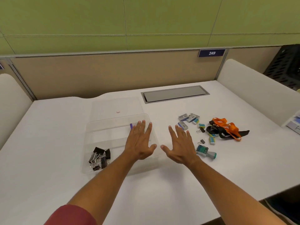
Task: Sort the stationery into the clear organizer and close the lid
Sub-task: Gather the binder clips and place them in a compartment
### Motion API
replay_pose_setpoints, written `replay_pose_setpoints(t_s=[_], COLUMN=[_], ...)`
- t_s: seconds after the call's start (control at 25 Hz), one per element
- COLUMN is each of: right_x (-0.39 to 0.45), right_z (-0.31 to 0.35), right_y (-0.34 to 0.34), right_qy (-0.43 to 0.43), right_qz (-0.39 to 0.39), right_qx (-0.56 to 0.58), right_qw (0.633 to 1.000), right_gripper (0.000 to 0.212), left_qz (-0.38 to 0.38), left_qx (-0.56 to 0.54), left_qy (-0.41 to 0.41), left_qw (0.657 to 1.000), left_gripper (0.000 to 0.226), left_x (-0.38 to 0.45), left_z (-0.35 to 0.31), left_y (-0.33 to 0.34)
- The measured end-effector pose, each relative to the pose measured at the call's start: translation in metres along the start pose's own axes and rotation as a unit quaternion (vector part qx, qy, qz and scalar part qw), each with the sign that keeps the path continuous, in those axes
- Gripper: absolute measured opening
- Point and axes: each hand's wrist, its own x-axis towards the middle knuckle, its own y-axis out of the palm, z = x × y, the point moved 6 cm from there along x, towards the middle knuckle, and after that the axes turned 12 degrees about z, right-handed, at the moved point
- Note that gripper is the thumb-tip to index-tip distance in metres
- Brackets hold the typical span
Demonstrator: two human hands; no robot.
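Black binder clips (99, 157) are heaped in the near corner of the clear organizer (90, 127), left of and nearer than the left hand (139, 143), whose spread fingers (142, 127) hold nothing. Beyond the empty, splayed right hand (180, 146), staple boxes (188, 118) and a limp lanyard (225, 128) are scattered; light, rigid pieces, best pinched across their sides.

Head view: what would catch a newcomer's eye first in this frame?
Two open hands, the left hand over the clear organizer and the right hand just beside it, fill the middle of the white desk. Next comes the tangled orange and black lanyard at the right, with small stationery pieces scattered around it. A cluster of black binder clips already sits in the organizer's near-left corner.
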Motion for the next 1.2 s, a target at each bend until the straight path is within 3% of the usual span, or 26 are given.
replay_pose_setpoints(t_s=[0.44, 0.84, 1.0, 1.2], right_x=[0.001, 0.022, 0.031, 0.045], right_z=[-0.121, -0.190, -0.200, -0.196], right_y=[0.005, 0.005, 0.000, -0.016], right_qy=[0.054, 0.053, 0.037, 0.011], right_qz=[0.030, 0.031, 0.020, -0.026], right_qx=[0.015, 0.026, 0.035, -0.019], right_qw=[0.998, 0.998, 0.999, 0.999], right_gripper=[0.093, 0.094, 0.081, 0.047], left_qz=[0.039, 0.070, 0.079, 0.097], left_qx=[-0.001, 0.010, 0.001, -0.026], left_qy=[0.047, 0.046, 0.047, 0.032], left_qw=[0.998, 0.996, 0.996, 0.994], left_gripper=[0.089, 0.092, 0.090, 0.088], left_x=[0.058, 0.103, 0.114, 0.125], left_z=[-0.106, -0.160, -0.172, -0.180], left_y=[0.032, 0.057, 0.063, 0.068])
